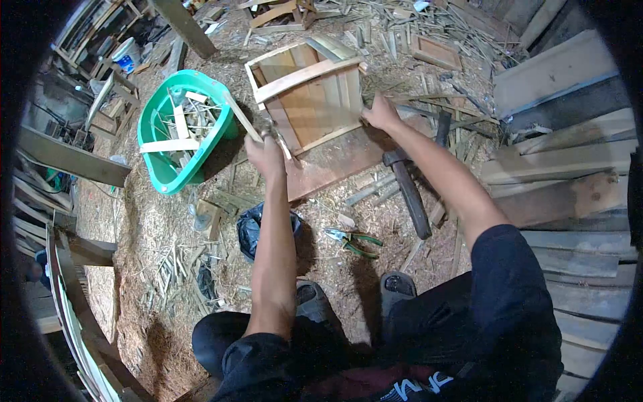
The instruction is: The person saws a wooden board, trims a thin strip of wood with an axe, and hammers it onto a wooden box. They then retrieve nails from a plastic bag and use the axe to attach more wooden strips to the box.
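A small wooden box frame made of slats lies on the sawdust floor in front of me, resting on a flat board. My left hand is closed around a thin wooden strip that slants up toward the box's left side. At the box's right lower corner, my right hand grips the edge of the frame. My feet in dark sandals show at the bottom.
A green plastic basin holding wood strips sits at left. A hammer lies right of the board, green-handled pliers and a black plastic bag nearer me. Planks are stacked at right; offcuts litter the floor.
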{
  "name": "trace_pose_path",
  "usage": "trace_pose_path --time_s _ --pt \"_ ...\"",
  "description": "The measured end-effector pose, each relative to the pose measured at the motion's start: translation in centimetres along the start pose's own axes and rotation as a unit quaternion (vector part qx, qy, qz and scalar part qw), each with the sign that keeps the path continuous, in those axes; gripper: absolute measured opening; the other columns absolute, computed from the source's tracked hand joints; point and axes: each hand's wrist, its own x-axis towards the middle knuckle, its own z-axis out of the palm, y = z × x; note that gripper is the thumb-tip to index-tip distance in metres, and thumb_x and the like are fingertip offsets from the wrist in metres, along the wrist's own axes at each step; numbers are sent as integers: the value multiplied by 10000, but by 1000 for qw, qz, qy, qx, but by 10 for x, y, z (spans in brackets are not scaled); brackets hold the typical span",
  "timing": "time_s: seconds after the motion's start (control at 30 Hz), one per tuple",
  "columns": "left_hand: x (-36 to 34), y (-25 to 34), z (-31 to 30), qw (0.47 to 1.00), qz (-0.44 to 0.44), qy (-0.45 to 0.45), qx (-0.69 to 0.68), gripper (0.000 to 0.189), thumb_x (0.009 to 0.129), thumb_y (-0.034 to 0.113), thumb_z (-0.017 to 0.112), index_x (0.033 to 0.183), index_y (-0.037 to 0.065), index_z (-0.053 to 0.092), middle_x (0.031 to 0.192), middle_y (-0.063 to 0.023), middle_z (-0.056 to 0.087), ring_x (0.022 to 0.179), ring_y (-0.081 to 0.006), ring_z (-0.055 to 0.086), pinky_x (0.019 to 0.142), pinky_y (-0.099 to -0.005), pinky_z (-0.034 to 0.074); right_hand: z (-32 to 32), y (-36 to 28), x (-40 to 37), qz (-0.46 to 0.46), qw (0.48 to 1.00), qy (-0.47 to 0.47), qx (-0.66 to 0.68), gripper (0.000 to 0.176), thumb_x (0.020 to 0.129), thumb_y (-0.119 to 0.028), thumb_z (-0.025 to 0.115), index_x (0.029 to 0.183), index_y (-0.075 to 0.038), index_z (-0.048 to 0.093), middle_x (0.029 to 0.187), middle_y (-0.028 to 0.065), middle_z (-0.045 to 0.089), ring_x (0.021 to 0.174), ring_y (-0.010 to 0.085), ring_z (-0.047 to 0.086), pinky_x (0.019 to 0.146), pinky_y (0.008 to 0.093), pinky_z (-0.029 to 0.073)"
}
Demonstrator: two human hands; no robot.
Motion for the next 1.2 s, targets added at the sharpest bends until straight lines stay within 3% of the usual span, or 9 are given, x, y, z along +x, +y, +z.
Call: trace_pose_path --time_s 0.03,0.2,0.33,0.43,0.53,0.8,1.07,1.1,1.2 --pt "0 -14 -2 999 -28 -26 -36 298 936 214 615 1057 -55 574 889 -182 648 776 -291 612 745 -420 479 -3 -9 2 33 996 -85 -25 772 789 -336 718 1304 149 409 1256 377 534 1151 481 560 1008 476 450" --pt "-12 -42 17 946 -240 -218 -12 229 970 192 495 977 -21 577 809 -139 642 682 -208 625 602 -349 517 86 27 15 -12 998 47 -29 756 790 -275 719 1361 80 373 1220 307 589 1173 440 566 1020 463 445" --pt "-15 -43 33 954 -200 -196 -107 224 978 200 494 983 -15 556 792 -112 626 689 -193 626 598 -332 519 77 30 22 10 985 -5 173 807 793 -283 730 1430 17 337 1292 294 556 1229 440 528 1057 455 415" --pt "-16 -9 33 948 -220 -228 38 379 960 320 526 1094 -20 621 910 -141 704 936 -253 648 847 -367 469 63 40 37 33 976 -23 214 808 776 -314 768 1403 1 367 1289 288 560 1224 413 539 1051 431 417" --pt "-32 -10 52 940 -261 -215 -42 303 980 258 511 989 -38 574 817 -116 619 744 -206 594 700 -376 487 56 54 45 38 966 4 254 817 779 -317 764 1409 6 356 1297 286 555 1226 394 544 1059 438 406" --pt "-45 -42 136 913 -178 -355 -95 350 960 326 521 964 -16 598 809 -88 599 751 -194 547 661 -367 438 -19 116 45 12 942 -35 333 651 876 -135 673 1415 11 339 1165 194 639 953 234 646 828 372 542" --pt "-54 -58 102 930 -197 -266 -160 222 957 98 514 1122 -26 596 883 -77 635 796 -183 618 691 -326 492 -44 29 -96 -74 973 -147 -165 455 857 -379 657 973 61 660 878 302 654 871 457 651 810 491 530" --pt "-54 -93 103 956 -100 -267 -72 201 943 134 586 1060 -26 613 846 -77 631 764 -150 598 673 -318 484 -51 30 -118 -106 966 -164 -171 508 859 -430 649 845 77 664 770 304 650 810 472 653 784 502 536" --pt "-68 -81 74 963 -137 -213 -94 223 926 187 658 995 -21 619 816 -71 619 749 -127 565 664 -319 467 -57 35 -167 -33 938 -283 -197 591 803 -427 722 943 139 628 903 331 653 897 463 656 816 479 537"
